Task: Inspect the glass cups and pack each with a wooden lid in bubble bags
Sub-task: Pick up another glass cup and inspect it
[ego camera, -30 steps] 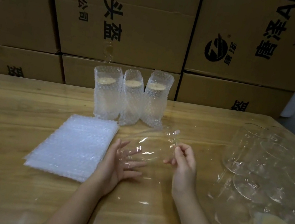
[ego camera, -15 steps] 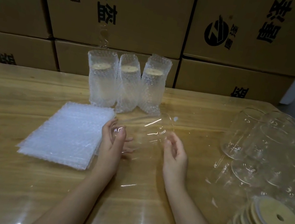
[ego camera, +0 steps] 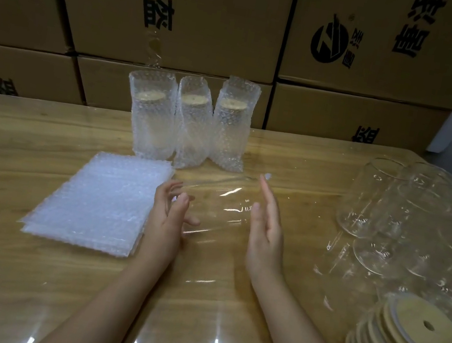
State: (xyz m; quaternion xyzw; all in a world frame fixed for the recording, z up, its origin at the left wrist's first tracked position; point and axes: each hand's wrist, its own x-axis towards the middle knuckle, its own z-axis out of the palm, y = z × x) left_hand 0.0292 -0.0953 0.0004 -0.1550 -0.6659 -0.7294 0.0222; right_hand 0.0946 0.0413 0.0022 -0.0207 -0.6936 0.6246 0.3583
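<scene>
Could slip and crack on wooden bench (ego camera: 43,139) middle: clear glass cup (ego camera: 218,209) gripped by curled left hand (ego camera: 167,215), pressed by flat right hand (ego camera: 266,233).

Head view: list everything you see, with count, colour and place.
Table: one, light wood, across the view.
Boxes: several, brown, stacked behind.
Packed cups: three, clear wrap with tan inside, back centre.
Bubble bags: one stack, whitish, flat, left of centre.
Held cup: one, clear, sideways, centre.
Loose cups: several, clear, right.
Wooden lids: one stack, tan, near right.
Left hand: one, grips Held cup's end.
Right hand: one, straight fingers against its other end.
</scene>
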